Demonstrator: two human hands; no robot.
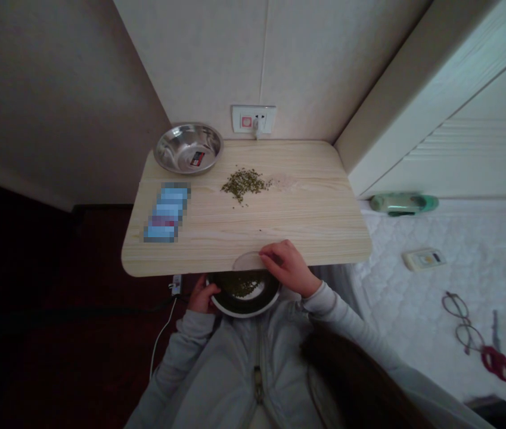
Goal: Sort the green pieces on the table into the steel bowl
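My left hand [201,298] grips the left rim of a bowl [240,314] held just below the front edge of the wooden tabletop [310,220]. Small green beans lie inside that bowl. At the table's front edge, my right hand [291,268] pinches a thin, translucent piece with a rounded edge [246,261], lying over the bowl's far side. Further back on the tabletop is a loose pile of green beans [244,182]. Beside it, to the right, spreads a patch of pale, pinkish grains [283,180]. A shiny steel basin [190,149] with a label inside stands at the back left.
A pixelated blue rectangle [167,211] lies on the table's left side. Behind is a wall socket [253,119] with a plug. On the bed at right are a green bottle [404,204], a white remote [425,259], glasses [462,322] and red-handled scissors [497,362].
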